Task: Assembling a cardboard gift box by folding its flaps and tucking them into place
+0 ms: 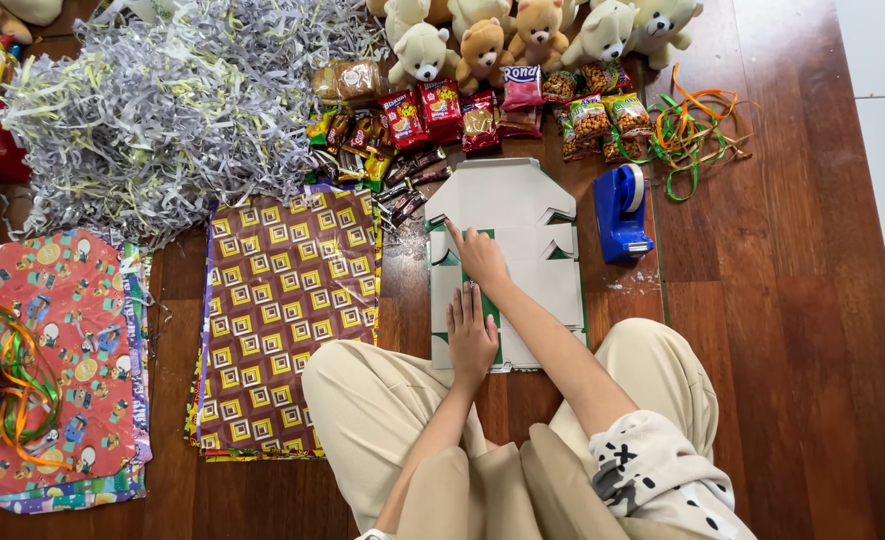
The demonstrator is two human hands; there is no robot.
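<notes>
So far the flat cardboard box blank [508, 250] lies unfolded on the wooden floor [783, 300], just ahead of the seated person's knees, none of its flaps raised. Both hands lie open on it, gripping nothing: the left hand [471, 335] presses flat, the right hand [480, 257] reaches further up. Snack packets [443, 115], teddy bears [483, 45], shredded paper [163, 110], wrapping paper sheets [288, 320] and the blue tape dispenser [621, 212] lie untouched around it.

The flattened cardboard box [508, 215] under both hands is white with green edges, the wrapping paper stack [288, 310] at nine o'clock from it is maroon with yellow squares, the tape dispenser [621, 212] at three o'clock is blue, and the shredded paper [163, 100] at ten o'clock is silvery grey.
</notes>
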